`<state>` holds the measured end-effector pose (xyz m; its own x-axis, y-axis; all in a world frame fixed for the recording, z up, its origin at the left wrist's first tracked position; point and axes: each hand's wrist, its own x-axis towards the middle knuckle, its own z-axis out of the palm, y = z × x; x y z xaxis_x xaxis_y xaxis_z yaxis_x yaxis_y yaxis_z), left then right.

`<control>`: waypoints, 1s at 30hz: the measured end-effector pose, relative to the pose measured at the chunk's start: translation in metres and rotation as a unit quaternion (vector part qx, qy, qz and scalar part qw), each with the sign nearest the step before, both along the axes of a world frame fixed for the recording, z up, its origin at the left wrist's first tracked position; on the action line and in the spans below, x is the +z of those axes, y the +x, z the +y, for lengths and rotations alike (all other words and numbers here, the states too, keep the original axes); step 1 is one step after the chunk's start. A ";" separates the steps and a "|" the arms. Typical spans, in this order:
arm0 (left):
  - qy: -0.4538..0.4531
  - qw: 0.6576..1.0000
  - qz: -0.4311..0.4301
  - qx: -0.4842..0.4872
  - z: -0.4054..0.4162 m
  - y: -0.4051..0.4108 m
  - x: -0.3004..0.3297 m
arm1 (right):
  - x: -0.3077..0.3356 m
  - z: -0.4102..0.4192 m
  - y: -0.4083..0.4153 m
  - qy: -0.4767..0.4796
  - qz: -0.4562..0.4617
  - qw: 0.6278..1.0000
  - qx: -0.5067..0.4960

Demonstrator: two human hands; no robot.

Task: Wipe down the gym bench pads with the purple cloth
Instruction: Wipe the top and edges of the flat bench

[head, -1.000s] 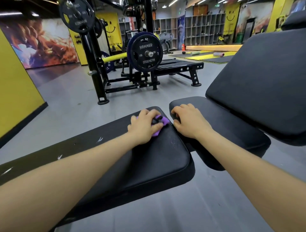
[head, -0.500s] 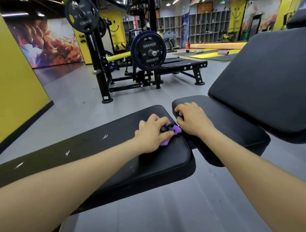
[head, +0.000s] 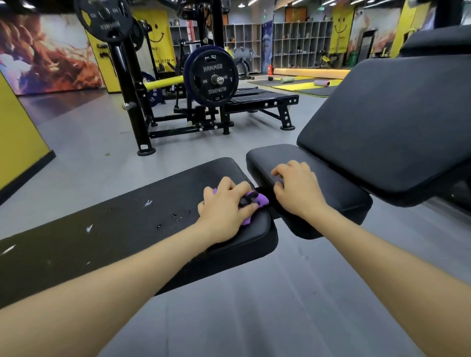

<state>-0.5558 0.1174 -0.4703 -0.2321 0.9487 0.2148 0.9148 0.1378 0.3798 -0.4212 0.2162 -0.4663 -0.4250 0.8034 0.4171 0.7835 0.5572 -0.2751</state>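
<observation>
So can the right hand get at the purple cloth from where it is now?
Probably yes. The right hand rests on the small pad just across the narrow gap from the purple cloth, though the left hand covers most of it.

Black weight plate (head: 214,79), yellow wall (head: 17,132), grey cubby shelves (head: 300,43), grey floor (head: 84,142)

The gym is evenly and brightly lit by white ceiling strip lights (head: 257,2) at the top edge. Soft glare sheens the smooth grey rubber floor (head: 84,142) and the black padded vinyl seat pad (head: 331,193). Shadows are faint. Wide-angle distortion bends the edges and stretches the forearms. Distant shelving is slightly soft.
</observation>
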 end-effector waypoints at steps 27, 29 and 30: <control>0.023 0.999 -0.025 0.019 -0.007 0.026 0.005 | -0.003 -0.006 -0.004 -0.006 0.025 0.997 -0.070; 0.042 0.999 -0.010 -0.004 -0.037 0.024 -0.001 | -0.003 -0.006 -0.003 -0.007 0.024 0.998 -0.065; 0.049 0.999 -0.001 -0.014 -0.047 0.024 -0.004 | -0.003 -0.005 -0.003 -0.009 0.025 0.998 -0.065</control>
<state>-0.5316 0.0700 -0.4742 -0.2066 0.9290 0.3069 0.9166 0.0741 0.3928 -0.4244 0.2107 -0.4697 -0.2958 0.8579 0.4202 0.8334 0.4467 -0.3253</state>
